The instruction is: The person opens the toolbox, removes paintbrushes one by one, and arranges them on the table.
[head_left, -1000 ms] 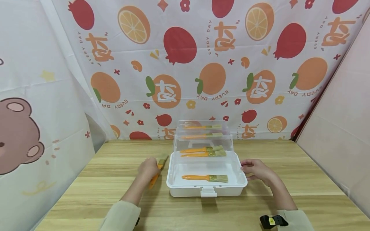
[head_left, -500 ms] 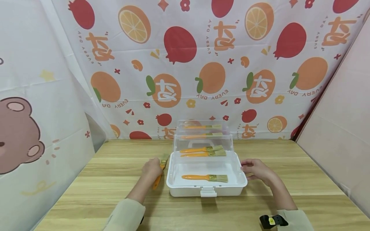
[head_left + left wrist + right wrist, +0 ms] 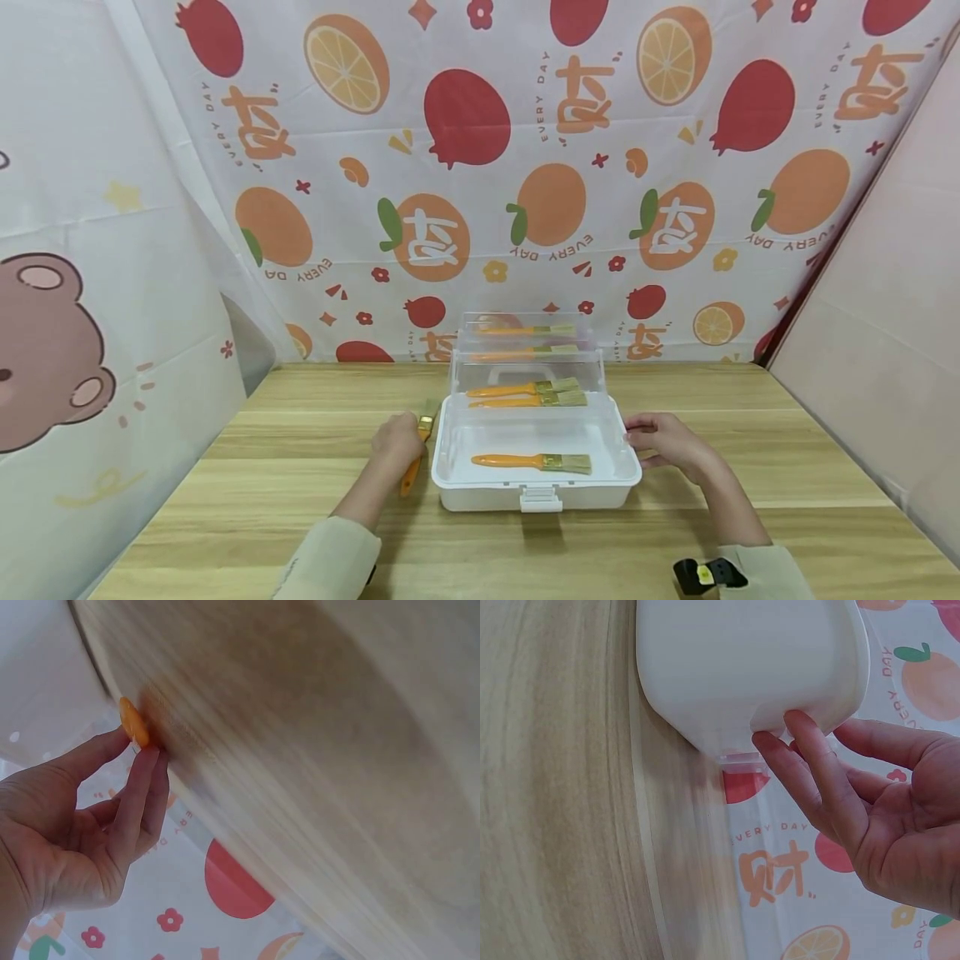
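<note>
My left hand point(image 3: 399, 437) pinches a paintbrush point(image 3: 408, 479) by its orange handle, just left of the white box point(image 3: 480, 500). In the left wrist view the thumb and fingertips meet on the handle's end point(image 3: 133, 724); the bristles are out of sight there. My right hand point(image 3: 671, 442) holds the box's right side, thumb at the rim and fingertips against the outer wall point(image 3: 757, 660). One paintbrush point(image 3: 506, 460) lies crosswise in the front of the box. Two more, an upper brush point(image 3: 498, 390) and a lower brush point(image 3: 502, 402), lie close together at the back.
The box's transparent lid point(image 3: 592, 371) stands raised behind it, with orange brush shapes showing in it. A white latch point(image 3: 540, 500) is on the front. The wooden table point(image 3: 757, 458) meets a fruit-print cloth point(image 3: 487, 217) at the back.
My left hand has moved a little to the right with the paintbrush, closer to the box's left side. The right hand and the box have kept their places.
</note>
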`<state>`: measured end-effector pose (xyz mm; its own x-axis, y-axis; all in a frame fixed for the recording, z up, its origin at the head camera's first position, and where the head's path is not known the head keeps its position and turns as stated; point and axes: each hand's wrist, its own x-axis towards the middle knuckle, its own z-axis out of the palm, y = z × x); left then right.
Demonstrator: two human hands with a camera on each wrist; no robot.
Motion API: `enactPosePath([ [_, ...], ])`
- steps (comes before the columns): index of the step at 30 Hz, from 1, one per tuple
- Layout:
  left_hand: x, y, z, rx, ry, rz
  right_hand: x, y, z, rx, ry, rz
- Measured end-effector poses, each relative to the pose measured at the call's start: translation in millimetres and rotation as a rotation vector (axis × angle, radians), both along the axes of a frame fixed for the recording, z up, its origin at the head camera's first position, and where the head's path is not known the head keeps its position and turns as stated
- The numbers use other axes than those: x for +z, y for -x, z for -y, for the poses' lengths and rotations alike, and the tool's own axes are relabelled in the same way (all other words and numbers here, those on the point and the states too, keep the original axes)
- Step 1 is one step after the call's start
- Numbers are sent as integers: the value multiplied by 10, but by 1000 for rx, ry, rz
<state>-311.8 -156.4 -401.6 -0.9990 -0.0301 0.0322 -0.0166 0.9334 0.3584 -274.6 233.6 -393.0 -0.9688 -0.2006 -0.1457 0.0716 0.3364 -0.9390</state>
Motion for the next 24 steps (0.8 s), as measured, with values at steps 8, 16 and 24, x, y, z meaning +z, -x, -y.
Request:
enactPosePath([
  [8,-11,13,0,-1,2,5,6,2,5,-2,-1,3],
  [16,7,-28,-13,-5,24,21,-5,-8,-21,11,9,-1],
  [24,59,-71,21,-63,7,-42,-12,-21,-42,15,7,-3],
])
